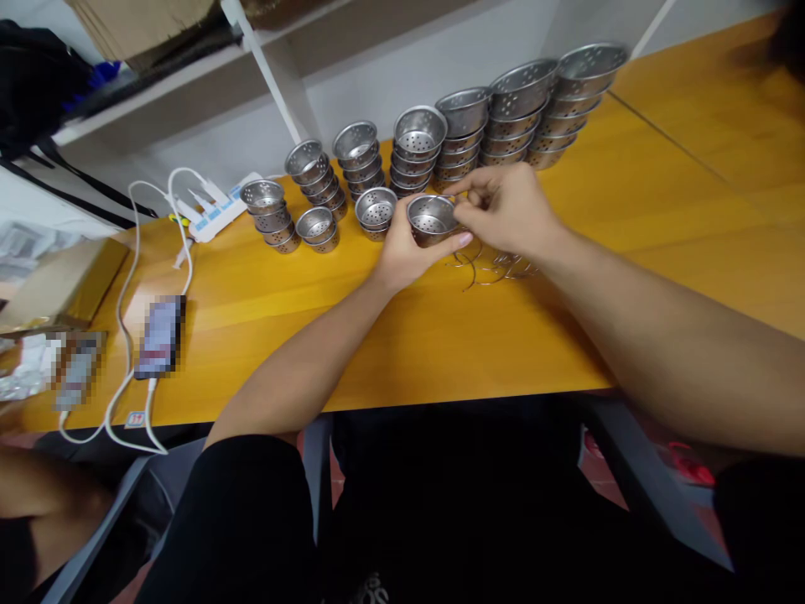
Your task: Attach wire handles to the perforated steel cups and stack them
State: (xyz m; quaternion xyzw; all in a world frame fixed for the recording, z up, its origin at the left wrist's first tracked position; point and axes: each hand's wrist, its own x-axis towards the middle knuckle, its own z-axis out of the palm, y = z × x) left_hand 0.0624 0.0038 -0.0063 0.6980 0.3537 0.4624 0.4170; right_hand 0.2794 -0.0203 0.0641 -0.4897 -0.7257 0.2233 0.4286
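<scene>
A small perforated metal cup (431, 216) is gripped by my left hand (406, 247), its thumb along the near side and fingers around the far left. At the cup's right rim, my right hand (503, 210) is closed with thumb and index finger pinched. A thin wire seems to run from that pinch over the rim, though its ends are too fine to follow. Several loose curved wires (496, 270) lie on the table below my right hand. Just left of my left hand stands a short stack of perforated cups (376, 208).
Stacks of perforated cups (420, 134) line the back of the yellow table (440, 361) by the wall. A white power strip (220, 210), charging cables and a phone (161, 335) lie on the left. Farther left are a cardboard box (69, 285) and another person's arm (50, 495).
</scene>
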